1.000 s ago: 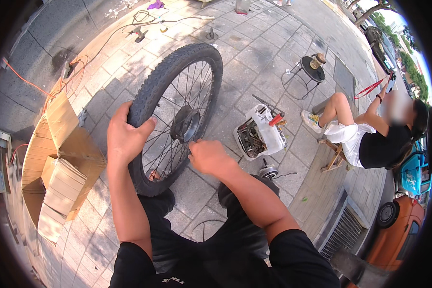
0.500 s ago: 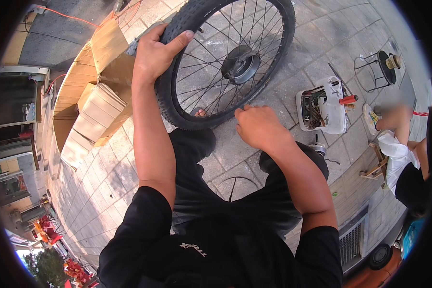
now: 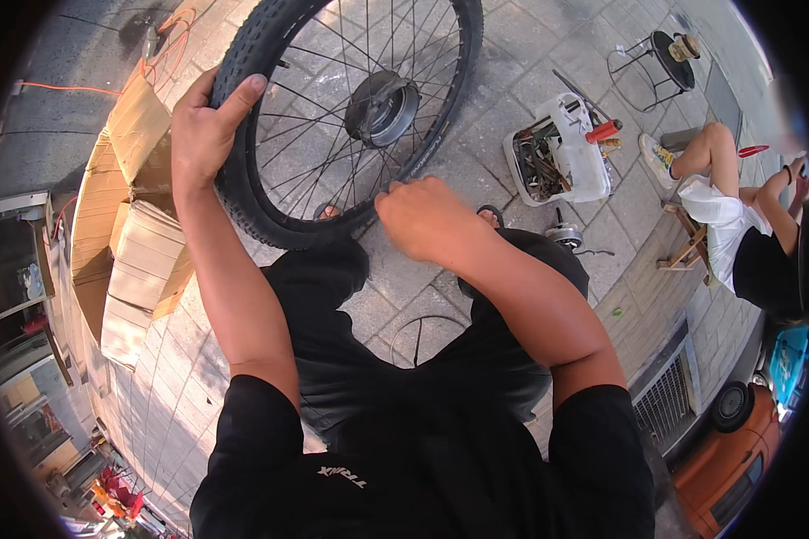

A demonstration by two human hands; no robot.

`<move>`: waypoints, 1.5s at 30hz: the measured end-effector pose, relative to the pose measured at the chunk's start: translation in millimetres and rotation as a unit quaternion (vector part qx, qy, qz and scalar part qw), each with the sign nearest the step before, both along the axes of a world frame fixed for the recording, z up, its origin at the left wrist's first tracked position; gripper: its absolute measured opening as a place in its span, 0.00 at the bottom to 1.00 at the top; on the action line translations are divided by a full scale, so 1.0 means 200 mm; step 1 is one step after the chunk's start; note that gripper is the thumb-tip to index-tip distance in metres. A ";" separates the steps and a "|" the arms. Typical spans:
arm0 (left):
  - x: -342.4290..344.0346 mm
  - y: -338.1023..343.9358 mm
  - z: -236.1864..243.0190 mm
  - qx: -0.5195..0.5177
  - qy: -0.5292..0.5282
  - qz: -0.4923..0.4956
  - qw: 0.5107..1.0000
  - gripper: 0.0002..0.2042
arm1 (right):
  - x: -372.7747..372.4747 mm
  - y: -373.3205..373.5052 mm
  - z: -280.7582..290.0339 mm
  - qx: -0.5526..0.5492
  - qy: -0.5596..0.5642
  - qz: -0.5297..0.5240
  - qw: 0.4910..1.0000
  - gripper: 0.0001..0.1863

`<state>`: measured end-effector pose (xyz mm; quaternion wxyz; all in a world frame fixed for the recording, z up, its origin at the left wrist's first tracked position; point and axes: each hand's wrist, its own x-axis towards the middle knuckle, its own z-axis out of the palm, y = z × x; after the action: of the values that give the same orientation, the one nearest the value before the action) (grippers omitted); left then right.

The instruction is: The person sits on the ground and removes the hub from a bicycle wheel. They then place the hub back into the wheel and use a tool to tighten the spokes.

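A bicycle wheel [image 3: 239,184] with a knobbly black tyre, dark spokes and a wide grey hub [image 3: 382,110] leans in front of my legs. My left hand [image 3: 205,135] wraps the tyre's upper left side, thumb lying across toward the rim. Close to the wheel's lower right edge, my right hand [image 3: 427,220] is curled into a fist with the knuckles up. Its fingertips are hidden from above, so what they hold, if anything, does not show. Between my knees a thin dark cable [image 3: 418,341] lies curved on the paving.
A white tub [image 3: 590,175] of tools, with a red handle [image 3: 604,132] sticking out, stands right of the wheel. Near it lies a round metal part [image 3: 564,235]. An opened cardboard box [image 3: 139,283] is at left. A person [image 3: 764,265] sits at right beyond a black stool [image 3: 672,63].
The whole view has shifted, with the wheel, box and tub now farther left in it. Both hands keep nearly the same places against the wheel.
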<state>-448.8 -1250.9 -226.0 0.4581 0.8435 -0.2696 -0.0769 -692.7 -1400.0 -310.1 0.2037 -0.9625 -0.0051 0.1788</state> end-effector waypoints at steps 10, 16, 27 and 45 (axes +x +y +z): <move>-0.03 -0.01 0.05 0.035 -0.010 -0.002 0.999 0.30 | 0.02 -0.02 0.08 0.031 0.048 0.002 0.998 0.09; 0.00 -0.02 0.01 0.063 -0.046 0.001 0.997 0.35 | 0.01 -0.08 0.11 0.022 0.043 -0.039 0.998 0.08; -0.04 -0.03 0.07 0.027 -0.013 -0.002 1.000 0.28 | -0.09 -0.84 0.18 -0.104 -0.064 -0.402 0.907 0.21; -0.03 -0.04 0.02 0.019 -0.020 -0.005 1.000 0.34 | -0.19 -1.44 -0.30 -0.257 0.208 -0.370 0.868 0.21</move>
<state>-455.0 -1258.9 -222.4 0.4362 0.8520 -0.2815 -0.0677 -729.8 -1688.0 -369.4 -0.0029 -0.8528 0.4398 0.2816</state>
